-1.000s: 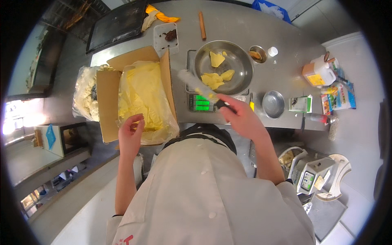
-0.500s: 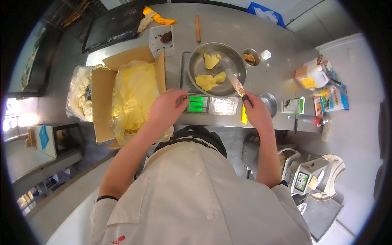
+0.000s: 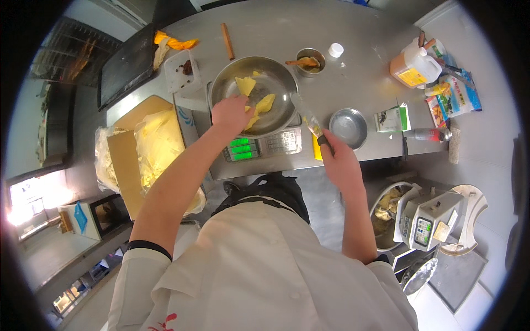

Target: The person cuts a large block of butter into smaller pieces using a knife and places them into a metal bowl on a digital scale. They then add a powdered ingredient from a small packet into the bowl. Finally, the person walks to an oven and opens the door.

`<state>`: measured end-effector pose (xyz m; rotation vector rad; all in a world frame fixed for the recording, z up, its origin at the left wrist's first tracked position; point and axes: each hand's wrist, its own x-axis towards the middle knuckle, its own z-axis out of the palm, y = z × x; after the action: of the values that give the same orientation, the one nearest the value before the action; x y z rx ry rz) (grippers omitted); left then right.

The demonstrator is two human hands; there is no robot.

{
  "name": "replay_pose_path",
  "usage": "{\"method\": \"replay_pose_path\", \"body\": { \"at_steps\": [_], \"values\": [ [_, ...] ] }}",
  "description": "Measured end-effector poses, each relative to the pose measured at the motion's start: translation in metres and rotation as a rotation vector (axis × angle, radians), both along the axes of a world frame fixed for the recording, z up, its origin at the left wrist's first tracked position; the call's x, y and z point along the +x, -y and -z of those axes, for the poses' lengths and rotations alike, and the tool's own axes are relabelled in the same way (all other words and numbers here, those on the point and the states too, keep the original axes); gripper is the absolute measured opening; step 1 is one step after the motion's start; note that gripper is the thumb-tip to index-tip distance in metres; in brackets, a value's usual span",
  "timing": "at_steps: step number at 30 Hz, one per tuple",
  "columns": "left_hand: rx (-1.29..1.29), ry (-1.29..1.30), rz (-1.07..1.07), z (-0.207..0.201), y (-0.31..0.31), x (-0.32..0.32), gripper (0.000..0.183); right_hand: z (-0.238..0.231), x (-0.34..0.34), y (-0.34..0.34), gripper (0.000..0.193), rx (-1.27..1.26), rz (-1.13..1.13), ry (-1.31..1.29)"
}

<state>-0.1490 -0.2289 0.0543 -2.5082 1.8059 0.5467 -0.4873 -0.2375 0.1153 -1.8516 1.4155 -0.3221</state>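
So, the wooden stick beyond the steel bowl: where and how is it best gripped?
Probably at the middle of the wooden stick, from above, gripping across its narrow width: it is slim and straight, lies flat, apart from the steel bowl.

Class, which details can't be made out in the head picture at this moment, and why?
All in the head view:
- Left hand: whether it grips a yellow piece; the back of the hand hides the fingertips.
- Scale: most of its platform, hidden under the steel bowl.
- Knife: part of its handle, hidden inside the right hand.
- Blue object: cut off by the upper edge.
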Motion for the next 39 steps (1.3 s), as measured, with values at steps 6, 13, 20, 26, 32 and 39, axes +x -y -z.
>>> {"method": "replay_pose_path", "body": {
  "at_steps": [6, 13, 20, 26, 32, 39],
  "values": [
    [-0.188, -0.041, -0.190, 0.035, 0.067, 0.021, 0.042, -0.040, -0.007, 0.006, 0.043, 0.156, 0.021, -0.042],
    [-0.109, 0.228, -0.101, 0.074, 0.107, 0.010, 0.042, -0.035, -0.040, -0.006, 0.042, 0.143, 0.061, -0.006],
    [-0.114, 0.308, 0.061, 0.083, 0.125, 0.001, 0.027, -0.038, -0.050, -0.009, 0.041, 0.228, 0.123, 0.004],
    [-0.181, 0.282, 0.200, 0.076, 0.127, -0.011, 0.025, -0.034, -0.046, -0.001, 0.041, 0.185, 0.126, 0.072],
    [-0.225, 0.124, 0.311, 0.067, 0.119, 0.001, 0.019, -0.042, -0.037, 0.002, 0.041, 0.197, 0.075, 0.018],
    [-0.486, -0.184, -0.018, -0.067, -0.015, 0.051, 0.034, -0.031, -0.044, 0.003, 0.045, 0.185, 0.133, 0.098]
  ]
}}
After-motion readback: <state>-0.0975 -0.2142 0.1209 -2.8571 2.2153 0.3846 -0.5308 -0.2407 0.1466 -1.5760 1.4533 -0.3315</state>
